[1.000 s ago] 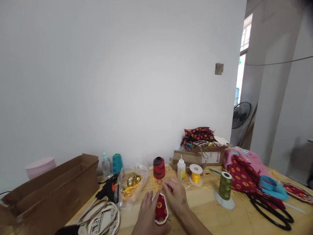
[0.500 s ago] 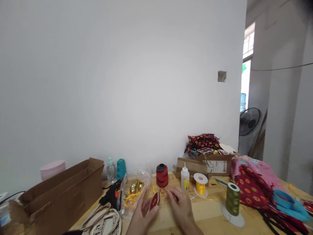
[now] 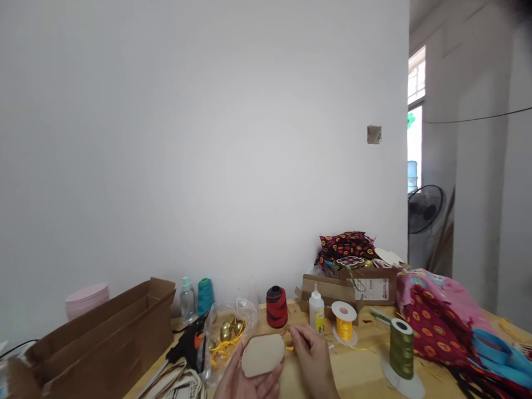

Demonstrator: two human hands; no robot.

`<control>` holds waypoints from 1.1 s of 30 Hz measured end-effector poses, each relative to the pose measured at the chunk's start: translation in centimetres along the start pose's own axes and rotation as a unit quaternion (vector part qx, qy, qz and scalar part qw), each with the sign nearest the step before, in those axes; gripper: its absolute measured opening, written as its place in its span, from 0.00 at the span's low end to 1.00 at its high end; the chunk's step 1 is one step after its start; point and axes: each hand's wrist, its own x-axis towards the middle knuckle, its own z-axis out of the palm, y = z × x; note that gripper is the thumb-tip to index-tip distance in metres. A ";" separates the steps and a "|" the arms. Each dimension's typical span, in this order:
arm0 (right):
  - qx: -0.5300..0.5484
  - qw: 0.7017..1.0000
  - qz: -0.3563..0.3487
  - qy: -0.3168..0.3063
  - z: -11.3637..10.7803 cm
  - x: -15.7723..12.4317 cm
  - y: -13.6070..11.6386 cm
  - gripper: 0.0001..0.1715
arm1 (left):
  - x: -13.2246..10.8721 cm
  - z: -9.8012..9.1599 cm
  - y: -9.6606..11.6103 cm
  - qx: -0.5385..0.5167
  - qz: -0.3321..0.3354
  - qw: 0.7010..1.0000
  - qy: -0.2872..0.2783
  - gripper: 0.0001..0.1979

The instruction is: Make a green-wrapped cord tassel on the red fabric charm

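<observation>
A flat, rounded plaque (image 3: 262, 355) with a plain beige back facing me rests in my left hand (image 3: 245, 382), gripped along its lower edge. Just right of it, my right hand (image 3: 312, 357) is closed, thumb and forefinger pinched near the plaque's upper right edge. Thin reddish thread (image 3: 286, 332) shows by those fingertips, and a bit of yellow cord lies just below. Behind the plaque, a clear plastic bag (image 3: 216, 318) with golden bells (image 3: 225, 331) and yellow cord sits on the table. A red and black thread cone (image 3: 276, 307) stands beyond my hands.
A long cardboard box (image 3: 103, 338) stands at left, near a black glue gun (image 3: 187, 341). To the right are a white glue bottle (image 3: 316, 310), a yellow cord spool (image 3: 344, 324), an olive ribbon spool (image 3: 401, 349) and patterned red fabric (image 3: 432, 324). A wall rises behind.
My left hand has turned the plaque from its edge-on red patterned side to its plain back. My right hand has moved slightly up and right, still pinched.
</observation>
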 end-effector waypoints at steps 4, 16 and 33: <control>0.066 0.995 0.059 0.042 0.1 0.5 0.5 0.22 | 0.4 0.3 -0.3 0.015 -0.015 1.000 -0.007 0.20; 0.148 0.983 0.105 0.017 0.6 0.2 0.3 0.23 | 0.1 0.3 -0.5 0.095 0.148 0.974 0.142 0.25; 0.186 0.972 0.137 0.030 -0.5 0.7 -0.9 0.26 | 0.6 -0.3 -2.0 0.702 0.119 0.673 0.200 0.41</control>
